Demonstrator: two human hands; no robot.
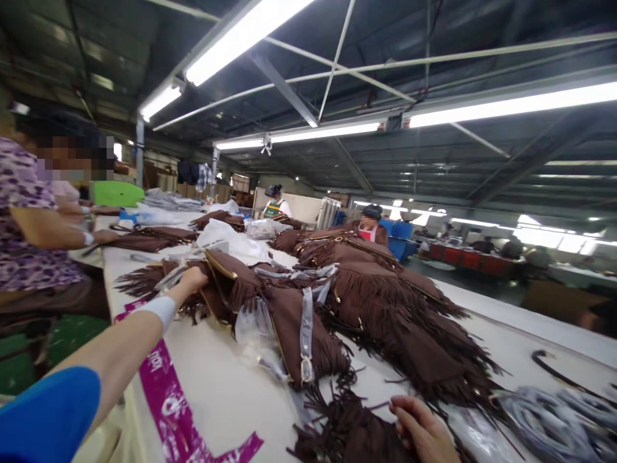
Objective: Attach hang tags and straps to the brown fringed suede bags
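Note:
My left hand [193,280] reaches out to a brown fringed bag with a gold zipper [229,267]; its fingers are bent at the bag's left edge, and what they grip is partly hidden. Near the bottom, my right hand [419,421] has thumb and forefinger together at the end of a thin brown fringe strand, over a dark fringed piece [359,427]. Between the hands lies another brown bag [294,321] with a grey wrapped strap and buckle [306,334]. Clear plastic [253,328] lies against its left side.
A large pile of brown fringed bags [380,289] covers the table's middle. Wrapped grey straps [549,418] lie at the lower right. Purple printed tape [166,392] runs along the near left edge. A person in a patterned top [29,212] works at the left; others stand behind.

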